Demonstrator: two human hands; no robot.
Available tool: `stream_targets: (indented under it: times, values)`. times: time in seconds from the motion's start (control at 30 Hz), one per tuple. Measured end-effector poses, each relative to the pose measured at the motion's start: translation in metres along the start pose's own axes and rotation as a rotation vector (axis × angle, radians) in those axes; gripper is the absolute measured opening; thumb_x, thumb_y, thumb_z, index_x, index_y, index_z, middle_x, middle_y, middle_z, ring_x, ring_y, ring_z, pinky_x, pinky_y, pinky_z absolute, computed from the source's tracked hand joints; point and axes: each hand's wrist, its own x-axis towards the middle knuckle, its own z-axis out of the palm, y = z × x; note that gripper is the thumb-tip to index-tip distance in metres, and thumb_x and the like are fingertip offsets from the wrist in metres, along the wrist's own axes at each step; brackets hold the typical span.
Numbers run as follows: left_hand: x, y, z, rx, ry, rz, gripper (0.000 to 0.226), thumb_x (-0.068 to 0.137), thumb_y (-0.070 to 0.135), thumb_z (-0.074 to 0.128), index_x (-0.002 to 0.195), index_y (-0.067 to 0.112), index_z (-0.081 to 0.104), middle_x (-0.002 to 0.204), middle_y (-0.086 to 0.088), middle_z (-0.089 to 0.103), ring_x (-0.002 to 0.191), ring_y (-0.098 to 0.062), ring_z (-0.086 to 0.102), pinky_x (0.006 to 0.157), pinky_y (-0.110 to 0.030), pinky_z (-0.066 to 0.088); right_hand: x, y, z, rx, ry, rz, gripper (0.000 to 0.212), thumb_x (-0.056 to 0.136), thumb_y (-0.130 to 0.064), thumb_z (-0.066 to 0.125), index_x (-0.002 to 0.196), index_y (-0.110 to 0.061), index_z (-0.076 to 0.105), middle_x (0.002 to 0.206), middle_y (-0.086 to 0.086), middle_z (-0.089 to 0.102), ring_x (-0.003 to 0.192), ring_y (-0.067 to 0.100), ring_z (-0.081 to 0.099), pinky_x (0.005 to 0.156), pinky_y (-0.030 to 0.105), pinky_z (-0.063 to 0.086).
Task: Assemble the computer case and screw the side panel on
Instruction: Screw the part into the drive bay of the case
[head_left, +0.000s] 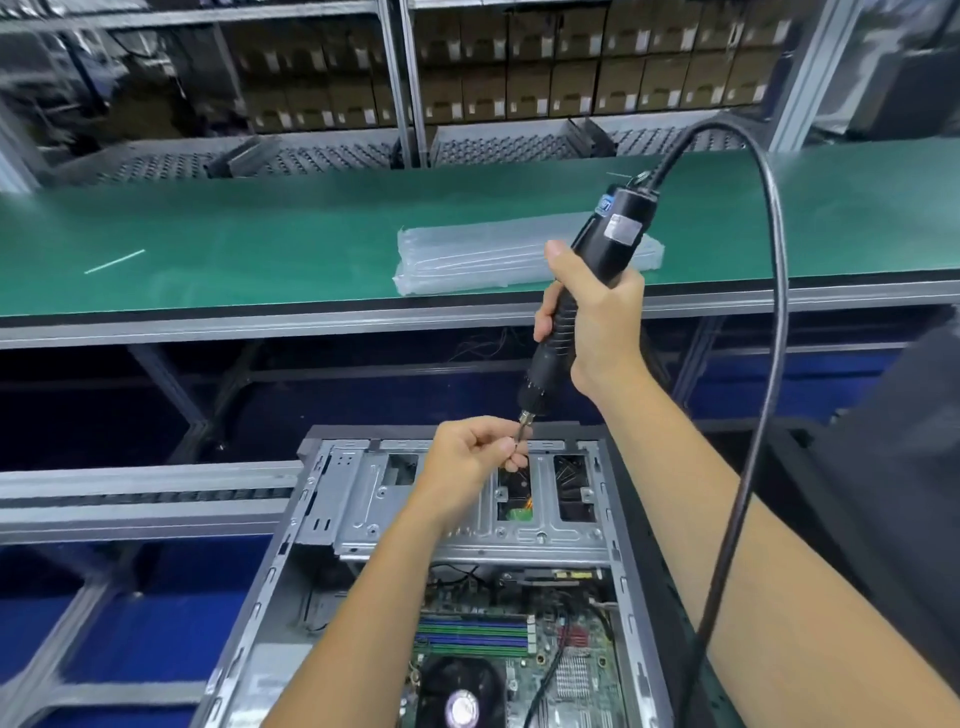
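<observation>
No text is legible. The electric screwdriver (605, 249) carries a blue band with white lettering near its top and a grey sticker below it; both are too blurred to read. White labels on the stacked cardboard boxes (571, 67) on the rear shelving are likewise unreadable.

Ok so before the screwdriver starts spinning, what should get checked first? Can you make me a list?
1. Right hand grips the electric screwdriver firmly: ok.
2. Left hand fingers pinch at the bit tip: ok, but keep them clear before spinning.
3. A screw is seated on the bit: cannot tell, the fingers hide it.
4. Bit lined up over a screw hole in the computer case: not ok, it is held above the metal frame.
5. Black cable hangs free, not snagged: ok.
6. Side panel ready nearby: cannot tell, none visible; the case is open.
</observation>
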Motion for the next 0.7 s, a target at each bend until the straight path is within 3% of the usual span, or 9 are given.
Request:
stream_targets:
  times: [0.23,0.4,0.5,0.7]
  values:
    - [-0.006,-0.004,-0.008,0.025,-0.041,-0.003,0.029,0.089,-0.008,0.054,0.090,0.016,0.071,0.083,0.002,0.073,0.074,-0.010,0.067,0.072,-0.019,0.052,-0.005,0.014,0.012,-0.087,0.004,-0.016,0.029,0.084,-0.032,0.077,0.085,-0.011,0.056,0.057,0.005,0.059,0.045,0.026,0.062,0.046,0.030,0.050]
    - [-0.011,-0.011,-0.010,0.001,0.016,-0.032,0.030,0.088,-0.008,0.055,0.088,0.018,0.071,0.082,0.002,0.074,0.071,-0.009,0.066,0.070,-0.018,0.052,-0.011,0.019,0.015,-0.148,-0.069,0.023,0.028,0.093,-0.044,0.062,0.094,-0.017,0.056,0.060,0.004,0.067,0.063,0.024,0.070,0.058,0.029,0.057]
    - [-0.016,-0.015,-0.009,-0.060,0.026,-0.054,0.033,0.088,-0.011,0.054,0.085,0.018,0.071,0.083,0.000,0.074,0.069,-0.009,0.065,0.070,-0.020,0.053,-0.018,0.021,0.017,-0.054,-0.091,0.086,0.029,0.090,-0.047,0.063,0.092,-0.019,0.054,0.061,0.002,0.061,0.053,0.019,0.061,0.055,0.031,0.054]
    - [-0.024,-0.020,-0.016,-0.048,-0.011,-0.052,0.028,0.091,-0.008,0.051,0.092,0.013,0.070,0.077,0.003,0.072,0.070,-0.008,0.064,0.071,-0.019,0.051,-0.028,0.023,0.016,-0.040,-0.032,0.005,0.029,0.077,-0.040,0.080,0.071,-0.026,0.056,0.054,0.002,0.051,0.039,0.018,0.045,0.045,0.026,0.043]
